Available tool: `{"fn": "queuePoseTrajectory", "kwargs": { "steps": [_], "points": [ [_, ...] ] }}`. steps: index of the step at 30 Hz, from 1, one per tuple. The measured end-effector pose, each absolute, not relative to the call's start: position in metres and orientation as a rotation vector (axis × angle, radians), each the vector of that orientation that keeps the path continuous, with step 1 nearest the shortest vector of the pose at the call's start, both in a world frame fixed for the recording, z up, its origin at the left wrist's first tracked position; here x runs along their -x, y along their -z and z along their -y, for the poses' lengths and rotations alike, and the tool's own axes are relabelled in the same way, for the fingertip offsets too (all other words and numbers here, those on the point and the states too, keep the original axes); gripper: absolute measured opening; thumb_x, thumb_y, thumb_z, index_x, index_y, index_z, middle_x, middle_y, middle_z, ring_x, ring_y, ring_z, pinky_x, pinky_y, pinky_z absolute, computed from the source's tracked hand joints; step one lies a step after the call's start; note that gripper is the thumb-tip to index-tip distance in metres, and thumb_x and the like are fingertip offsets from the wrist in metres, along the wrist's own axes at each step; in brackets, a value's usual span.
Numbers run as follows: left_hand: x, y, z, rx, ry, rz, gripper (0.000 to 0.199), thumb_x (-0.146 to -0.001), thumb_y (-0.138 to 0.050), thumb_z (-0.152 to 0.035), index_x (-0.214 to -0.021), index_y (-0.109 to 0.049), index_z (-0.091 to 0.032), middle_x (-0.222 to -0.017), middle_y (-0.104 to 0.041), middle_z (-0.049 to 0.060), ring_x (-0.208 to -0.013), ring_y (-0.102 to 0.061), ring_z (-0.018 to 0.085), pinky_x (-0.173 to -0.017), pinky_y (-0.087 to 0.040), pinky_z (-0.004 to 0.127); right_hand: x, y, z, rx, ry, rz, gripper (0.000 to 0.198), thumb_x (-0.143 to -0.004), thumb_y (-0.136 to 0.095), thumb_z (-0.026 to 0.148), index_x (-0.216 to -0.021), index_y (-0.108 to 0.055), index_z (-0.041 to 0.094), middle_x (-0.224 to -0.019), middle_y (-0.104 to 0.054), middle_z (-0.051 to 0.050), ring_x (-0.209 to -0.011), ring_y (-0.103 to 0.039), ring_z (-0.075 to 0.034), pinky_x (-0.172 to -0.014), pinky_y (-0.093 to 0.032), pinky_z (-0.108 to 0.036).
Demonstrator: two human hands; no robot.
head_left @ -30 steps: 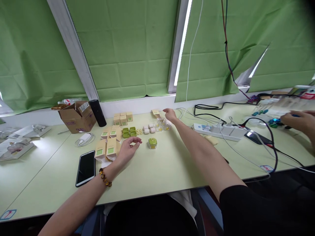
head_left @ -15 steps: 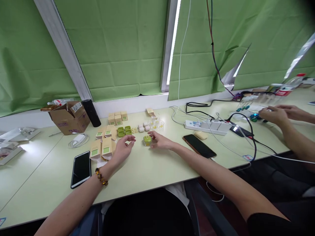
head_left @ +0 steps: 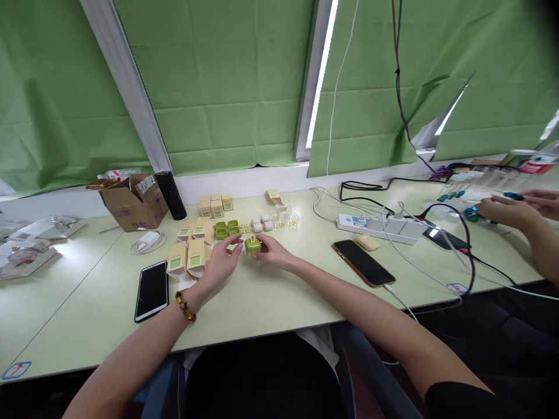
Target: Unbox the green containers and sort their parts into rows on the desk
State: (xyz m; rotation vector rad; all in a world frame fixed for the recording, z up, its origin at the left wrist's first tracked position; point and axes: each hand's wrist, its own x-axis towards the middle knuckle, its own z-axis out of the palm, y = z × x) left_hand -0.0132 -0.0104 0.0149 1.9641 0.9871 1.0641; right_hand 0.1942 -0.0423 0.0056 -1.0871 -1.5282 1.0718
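Note:
My right hand [head_left: 271, 253] grips a small green jar-like container [head_left: 252, 245] with a loop on top, fingers closed round its right side. Just left of it, my left hand [head_left: 224, 257] is empty, thumb and fingers apart. Beyond the hands lie green square cups [head_left: 227, 228], tiny yellowish pieces [head_left: 244, 228], pale pink rolls [head_left: 262, 223] and clear cups [head_left: 286, 219] with yellow spots inside. Beside my left wrist stand several cream cartons [head_left: 196, 256] with green labels.
Smaller cartons [head_left: 216, 206] stand near the wall, left of an open carton [head_left: 275, 197]. Phones lie at left [head_left: 151, 291] and right [head_left: 363, 263]. A power strip [head_left: 379, 227] with cables is at right, near a co-worker's hands [head_left: 509, 210]. A cardboard box [head_left: 133, 202] stands back left.
My right hand has closed on the green container, which now sits lifted or tilted nearer my left hand. The camera view has turned slightly left.

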Motion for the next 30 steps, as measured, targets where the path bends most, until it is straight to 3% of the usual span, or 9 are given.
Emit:
{"fn": "queuePoseTrajectory", "kwargs": {
  "steps": [5,10,15,18,21,25,30],
  "points": [
    [0.011,-0.021,0.015,-1.831,-1.134,-0.861,0.037,-0.092,-0.07,-0.047,-0.116,-0.078,-0.019,-0.117,-0.079,0.012,-0.099,-0.074,0.025,-0.081,-0.061,0.035,-0.186,-0.006,0.058,0.802,-1.201,1.42,0.054,-0.073,-0.089,0.034,-0.118,-0.061,0.022,-0.11,-0.072,-0.005,-0.097,-0.072,-0.022,-0.087,-0.057,-0.035],
    [0.012,-0.02,0.015,-1.675,-1.127,-0.809,0.045,-0.088,-0.077,-0.051,-0.114,-0.077,-0.014,-0.102,-0.079,0.011,-0.071,-0.071,0.017,-0.073,-0.063,0.035,-0.187,-0.004,0.06,0.766,-1.191,1.311,0.06,-0.077,-0.091,0.042,-0.12,-0.052,0.025,-0.096,-0.075,-0.002,-0.078,-0.074,-0.018,-0.071,-0.058,-0.033],
    [0.013,-0.021,0.016,-1.497,-1.092,-0.669,0.053,-0.086,-0.079,-0.056,-0.114,-0.076,-0.011,-0.09,-0.076,0.01,-0.08,-0.071,0.019,-0.075,-0.064,0.035,-0.184,-0.001,0.057,0.765,-1.134,1.282,0.058,-0.076,-0.092,0.046,-0.114,-0.055,0.024,-0.086,-0.073,0.001,-0.071,-0.074,-0.018,-0.064,-0.057,-0.032],
    [0.013,-0.021,0.017,-1.486,-1.094,-0.652,0.057,-0.085,-0.08,-0.056,-0.12,-0.074,-0.012,-0.097,-0.075,0.011,-0.083,-0.07,0.019,-0.075,-0.064,0.035,-0.182,-0.001,0.057,0.798,-1.072,1.268,0.058,-0.073,-0.094,0.046,-0.113,-0.057,0.024,-0.088,-0.071,0.0,-0.072,-0.072,-0.017,-0.065,-0.058,-0.031],
    [0.012,-0.018,0.018,-1.545,-1.101,-0.677,0.061,-0.083,-0.084,-0.051,-0.129,-0.069,-0.014,-0.113,-0.073,0.013,-0.093,-0.07,0.021,-0.077,-0.064,0.034,-0.182,-0.001,0.058,0.864,-0.905,1.311,0.059,-0.073,-0.094,0.044,-0.117,-0.06,0.024,-0.095,-0.07,-0.002,-0.08,-0.07,-0.017,-0.073,-0.061,-0.034],
    [0.009,-0.014,0.026,-1.639,-1.128,-0.702,0.062,-0.083,-0.085,-0.043,-0.136,-0.063,-0.018,-0.119,-0.069,0.013,-0.107,-0.068,0.022,-0.088,-0.063,0.036,-0.184,0.002,0.064,0.963,-0.405,1.508,0.045,-0.084,-0.086,0.037,-0.12,-0.063,0.025,-0.11,-0.063,-0.007,-0.087,-0.065,-0.02,-0.079,-0.061,-0.041],
    [0.004,-0.015,0.035,-1.616,-1.167,-0.707,0.055,-0.077,-0.09,-0.033,-0.125,-0.065,-0.021,-0.125,-0.066,0.01,-0.103,-0.068,0.02,-0.087,-0.062,0.036,-0.182,0.003,0.072,0.842,0.027,1.723,0.038,-0.094,-0.073,0.023,-0.128,-0.057,0.027,-0.118,-0.056,-0.012,-0.102,-0.062,-0.027,-0.08,-0.062,-0.045]
  ]
}}
